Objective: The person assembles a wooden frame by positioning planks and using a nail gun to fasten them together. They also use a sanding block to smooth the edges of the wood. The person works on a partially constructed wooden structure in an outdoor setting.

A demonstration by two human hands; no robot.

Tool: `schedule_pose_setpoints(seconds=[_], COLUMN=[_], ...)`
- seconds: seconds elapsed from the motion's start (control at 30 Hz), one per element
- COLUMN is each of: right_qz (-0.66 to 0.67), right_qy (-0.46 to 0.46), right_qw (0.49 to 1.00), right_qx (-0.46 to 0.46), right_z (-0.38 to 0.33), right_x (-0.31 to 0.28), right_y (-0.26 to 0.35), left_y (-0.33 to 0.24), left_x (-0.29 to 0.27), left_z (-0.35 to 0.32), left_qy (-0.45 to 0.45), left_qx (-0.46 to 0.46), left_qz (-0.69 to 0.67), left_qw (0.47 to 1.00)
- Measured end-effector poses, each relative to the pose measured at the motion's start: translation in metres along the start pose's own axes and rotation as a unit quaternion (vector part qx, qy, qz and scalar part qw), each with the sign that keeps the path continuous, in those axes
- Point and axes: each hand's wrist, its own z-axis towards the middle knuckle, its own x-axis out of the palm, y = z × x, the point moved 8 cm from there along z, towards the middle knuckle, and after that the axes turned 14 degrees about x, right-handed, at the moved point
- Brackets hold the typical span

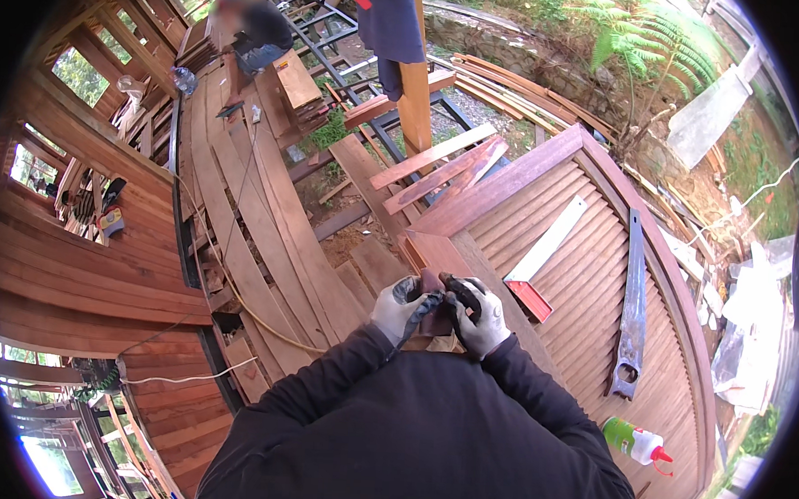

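Both my hands wear pale gloves with dark palms and meet in front of my chest. Between their fingers is a small reddish-brown piece; whether it is wood or folded sandpaper I cannot tell. My left hand closes on its left side. The fingers of my right hand bend around its upper right side. Just beyond lies the corner of a brown wooden frame. To the right, a large slatted wooden panel carries a try square with a red stock and a handsaw.
A glue bottle with a red tip lies on the panel near my right elbow. Long planks run along the left, crossed by a cable. A wooden post stands ahead. Another person crouches at the far left.
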Motion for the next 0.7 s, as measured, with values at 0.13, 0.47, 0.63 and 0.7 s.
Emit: schedule_pose_setpoints(seconds=[0.13, 0.47, 0.63, 0.7], right_qz=[0.073, 0.381, 0.390, 0.383], right_qy=[0.067, 0.157, 0.167, 0.161], right_qw=[0.994, 0.878, 0.860, 0.863], right_qx=[0.049, 0.245, 0.282, 0.287], right_z=[-0.004, -0.002, 0.000, 0.001], right_x=[0.009, 0.056, 0.073, 0.076], right_y=[-0.015, -0.056, -0.063, -0.066], left_y=[0.012, 0.013, 0.035, 0.031], left_x=[-0.010, -0.013, -0.018, -0.012], left_z=[-0.005, -0.014, -0.019, -0.020], left_qy=[0.008, -0.060, -0.020, -0.056], left_qx=[0.000, 0.045, -0.056, -0.062], left_qz=[-0.004, -0.069, -0.145, -0.206], left_qw=[1.000, 0.995, 0.988, 0.975])
